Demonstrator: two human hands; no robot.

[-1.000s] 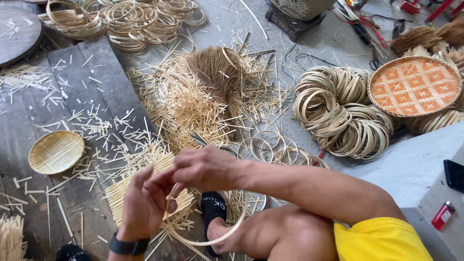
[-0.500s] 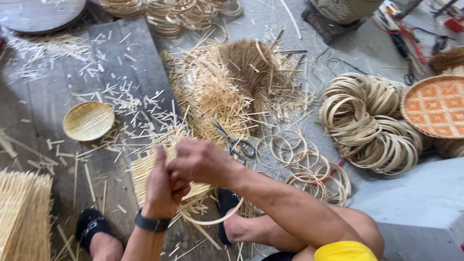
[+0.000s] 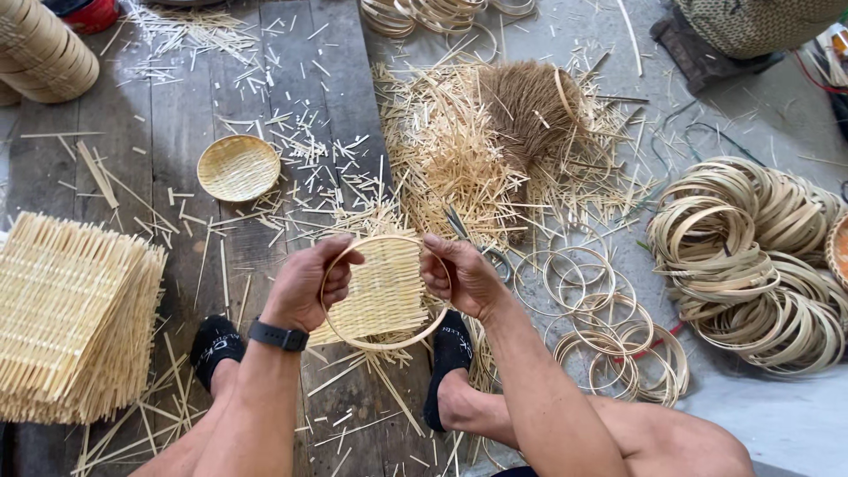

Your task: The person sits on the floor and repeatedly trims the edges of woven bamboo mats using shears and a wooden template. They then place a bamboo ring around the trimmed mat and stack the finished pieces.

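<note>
Head view: the left hand (image 3: 305,284) is closed on the left side of a thin bamboo hoop (image 3: 385,343), fingers curled over its rim. The right hand (image 3: 461,276) is closed on the hoop's right side, thumb on top. The hoop is held level between both hands, above a square woven bamboo mat (image 3: 382,290) lying on the plank floor (image 3: 168,124). A small round woven basket (image 3: 238,168) lies well apart, upper left. A stack of woven mats (image 3: 71,318) lies left; loose hoops (image 3: 609,327) lie right.
</note>
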